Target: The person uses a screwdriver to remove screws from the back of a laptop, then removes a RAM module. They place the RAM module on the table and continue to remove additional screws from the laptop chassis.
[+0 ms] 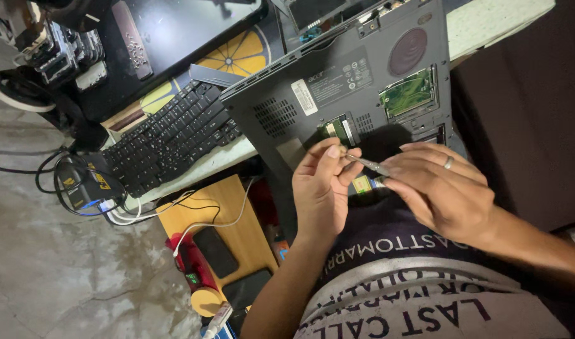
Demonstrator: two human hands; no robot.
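Nearest the camera, both forearms are raised from the lap, wrists bent inward so the hands meet over the near edge of an upturned laptop (356, 88).

Left hand (322, 188): palm is turned toward the body, fingers curled, thumb and forefinger pinched together on the tip of a thin metal tool (368, 164). Right hand (441, 188): knuckles are turned up, a ring (448, 162) is worn on one finger, and the fingertips are closed on the tool's other end. The tool is held level between the two hands, just above the laptop's near edge. A small yellow-green part (361, 184) is seen just under the tool, between the hands; whether it is touched cannot be told.

The laptop is laid base up, tilted, its near edge at the lap and its far end propped on a pale bench (488, 22). An open bay with a green circuit board (408, 93) is seen beyond the right hand, well clear of the fingers. Little room is left between the hands; open base is left above them.

Left of the laptop a loose black keyboard (168, 135) is laid along the bench edge. Below it, a wooden board (227, 220) with a dark phone (215, 251) and white cables (146, 213) is seen over a concrete floor (48, 270).
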